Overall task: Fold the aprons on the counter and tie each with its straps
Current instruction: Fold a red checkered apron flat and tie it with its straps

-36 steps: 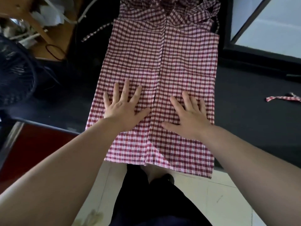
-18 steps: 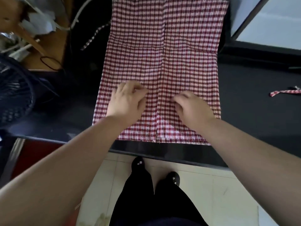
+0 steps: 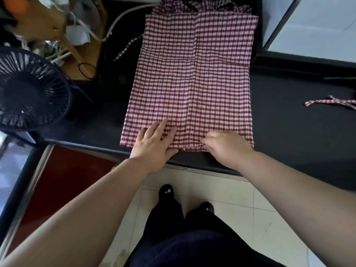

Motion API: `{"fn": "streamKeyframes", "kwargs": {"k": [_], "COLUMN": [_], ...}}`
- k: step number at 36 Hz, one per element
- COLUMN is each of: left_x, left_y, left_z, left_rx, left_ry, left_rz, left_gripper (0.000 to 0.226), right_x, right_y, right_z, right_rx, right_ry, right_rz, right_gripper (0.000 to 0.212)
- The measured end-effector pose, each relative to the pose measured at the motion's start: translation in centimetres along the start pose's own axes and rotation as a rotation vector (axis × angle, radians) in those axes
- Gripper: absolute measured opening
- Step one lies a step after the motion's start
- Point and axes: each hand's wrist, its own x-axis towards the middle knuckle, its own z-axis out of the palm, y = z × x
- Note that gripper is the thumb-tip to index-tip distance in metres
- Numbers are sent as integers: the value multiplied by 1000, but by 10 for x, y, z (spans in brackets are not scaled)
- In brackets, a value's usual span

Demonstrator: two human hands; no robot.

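Apron (image 3: pixel 192 83), left hand (image 3: pixel 152 147) flat, right hand (image 3: pixel 225 147) pinching

A red-and-white checked apron (image 3: pixel 192 79) lies flat on the black counter (image 3: pixel 289 132), both sides folded inward, meeting mid-cloth.

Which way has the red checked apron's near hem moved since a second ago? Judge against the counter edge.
Yes, inward. The apron hem hung past the black counter's front edge; now it lies on top, behind that edge.

floor (image 3: pixel 221 189): pale tiles | counter (image 3: pixel 289 141): black | fan (image 3: pixel 28 89): black, far left | red panel (image 3: pixel 67 180): lower left
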Motion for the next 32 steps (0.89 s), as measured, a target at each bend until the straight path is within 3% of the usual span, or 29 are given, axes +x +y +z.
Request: {"fn": "streamKeyframes", "kwargs": {"k": [5,10,14,19,23,28,32], "left_x": [0,-11,-19,-26,-27,-13,2], "left_y": [1,-3,1,4,-3,-5,-13], "left_z": [-2,0,8,7,-3,-25,-43], "left_rx": [5,108,125,18,76,-113,-266], "left_ry": [-14,31,126,131,76,19,-88], "left_rz": [14,108,121,153,243,126,64], "left_gripper": [81,99,74,57,52,29,26], "right_x": [-5,-13,-15,-12,-15,-16,-9], "right_y": [-4,-2,-6,-13,-18,-26,-28], "right_z": [1,8,6,2,4,2,-2], "right_rx": [0,24,35,-16,-55,-55,-20], "right_ry": [-31,-76,-123,-160,-152,-160,-100], "right_rz": [-1,46,54,53,16,7,51], "right_gripper": [45,84,90,83,73,66,39]}}
